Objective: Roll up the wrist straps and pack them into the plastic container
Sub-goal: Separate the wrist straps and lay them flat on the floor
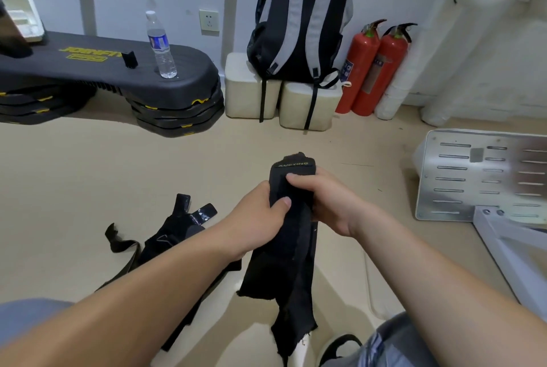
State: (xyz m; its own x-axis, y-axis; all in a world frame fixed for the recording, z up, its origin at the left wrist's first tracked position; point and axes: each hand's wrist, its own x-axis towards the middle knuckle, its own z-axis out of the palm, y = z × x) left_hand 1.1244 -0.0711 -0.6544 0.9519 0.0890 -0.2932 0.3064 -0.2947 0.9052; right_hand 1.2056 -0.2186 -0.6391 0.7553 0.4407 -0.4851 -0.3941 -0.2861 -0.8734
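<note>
You grip one wrist strap (pixel 291 204) in your left hand (pixel 254 218) and right hand (pixel 328 201), its tail unrolled, while other straps (pixel 165 236) lie loose on the floor and no container shows.

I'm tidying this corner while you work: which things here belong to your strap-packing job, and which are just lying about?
Job: wrist strap, gripped by left hand and right hand; loose black straps on the floor.
Lying about: water bottle, backpack, two fire extinguishers, step platform, perforated metal plate.
</note>
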